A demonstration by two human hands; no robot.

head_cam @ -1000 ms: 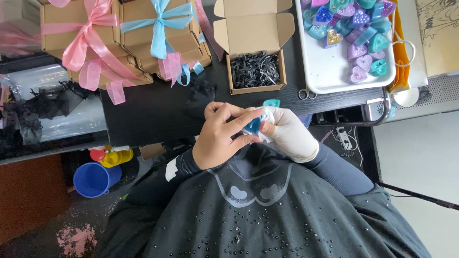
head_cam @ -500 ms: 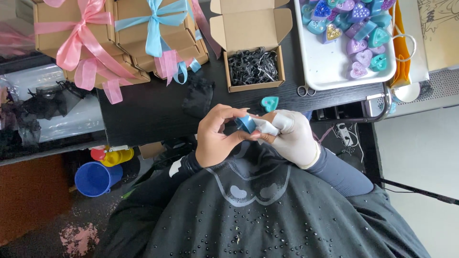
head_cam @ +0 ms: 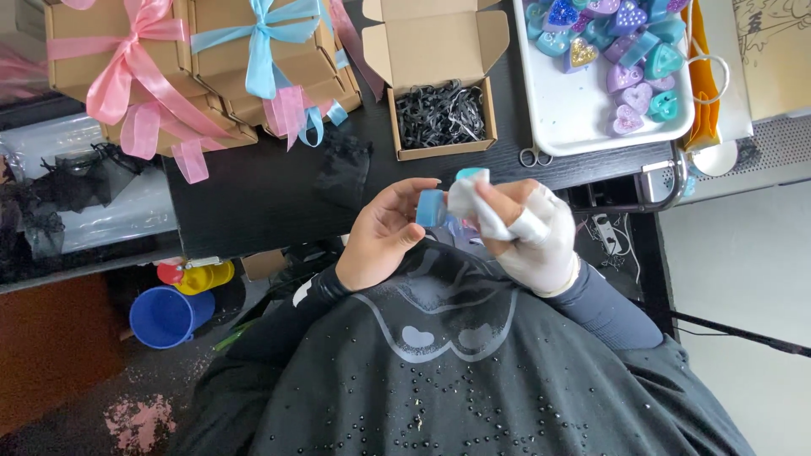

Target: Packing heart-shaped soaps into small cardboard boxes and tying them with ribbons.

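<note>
— Pinching a small blue block [head_cam: 430, 208], your left hand [head_cam: 384, 236] has fingers closed round it; your gloved right hand [head_cam: 528, 232] clutches a white cloth [head_cam: 473, 203] beside it.
— Beyond your grip: open cardboard box [head_cam: 439, 93] of black bands, white tray [head_cam: 574, 118] of coloured hearts.

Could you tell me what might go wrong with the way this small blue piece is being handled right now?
The blue piece is pinched only at the fingertips of the bare left hand, over the lap, past the black table edge; a slip could send it to the floor. The gloved right hand presses a white cloth against it, which might push it loose.
</note>
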